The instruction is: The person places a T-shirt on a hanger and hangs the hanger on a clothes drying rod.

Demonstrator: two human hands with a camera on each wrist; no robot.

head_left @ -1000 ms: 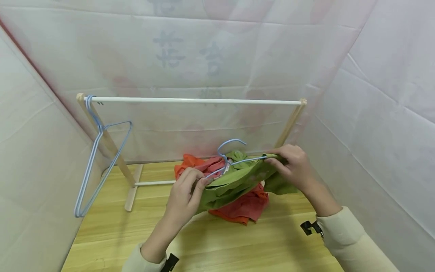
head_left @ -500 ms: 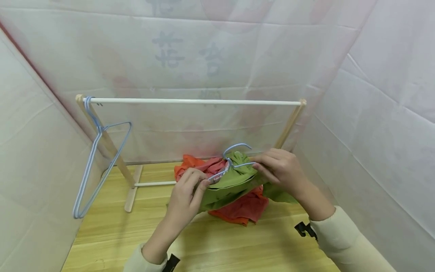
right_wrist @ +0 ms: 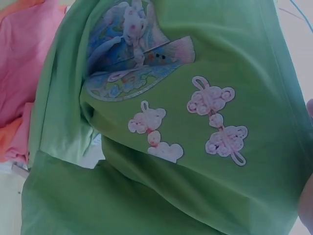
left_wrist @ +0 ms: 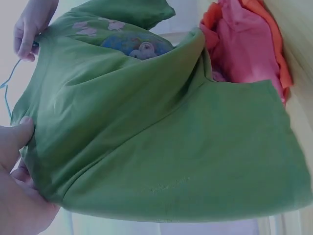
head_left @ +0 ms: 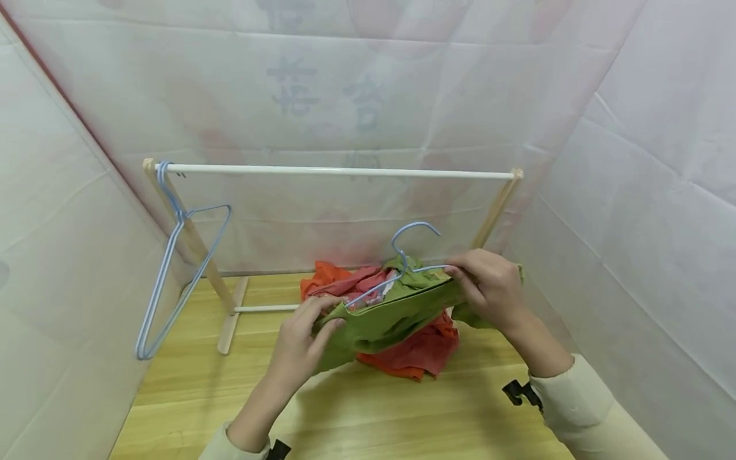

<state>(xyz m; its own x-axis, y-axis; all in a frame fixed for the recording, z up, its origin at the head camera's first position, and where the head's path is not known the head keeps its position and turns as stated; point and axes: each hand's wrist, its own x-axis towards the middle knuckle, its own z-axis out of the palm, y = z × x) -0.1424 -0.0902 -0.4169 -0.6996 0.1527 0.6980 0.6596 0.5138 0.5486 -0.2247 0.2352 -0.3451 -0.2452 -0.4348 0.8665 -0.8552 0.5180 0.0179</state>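
Green cloth shirt, printed pink and blue (head_left: 397, 322), hangs between the left hand (head_left: 301, 335) and right hand (head_left: 493, 287), each pinching its upper edge; likely light, limp and slippery-free, it seems best gripped there, alongside the stiff-looking, slim pale-blue hanger (head_left: 394, 240).

left hand (head_left: 300, 338) and right hand (head_left: 493, 286) both pinch.

Hangers (head_left: 181, 216) on rod (head_left: 339, 170) — left end | clothes pile (head_left: 428, 348) on table (head_left: 368, 418) — partly behind shirt (head_left: 397, 316)
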